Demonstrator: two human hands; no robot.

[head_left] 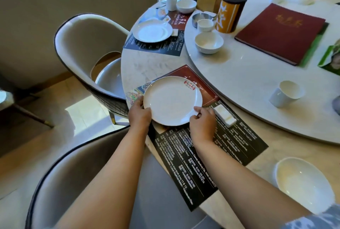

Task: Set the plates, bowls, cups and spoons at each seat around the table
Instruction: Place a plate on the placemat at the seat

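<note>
On the printed placemat (pixel 207 147) at the near seat, a white plate (pixel 172 100) with a small red logo is held by both hands: the left hand (pixel 138 113) clasps its left rim, thumb on top, and the right hand (pixel 202 120) pinches the near-right rim. To seat it well, I would lower it flat, centre it on the mat with the logo facing away from the chair, keep it clear of the small white rest (pixel 225 117) just beside it, then let go with both hands together. Every vessel looks empty: the plate, the bowl (pixel 304 182) at lower right, and the cup (pixel 284 93) and smaller bowl (pixel 209 42) on the turntable (pixel 248 74).
</note>
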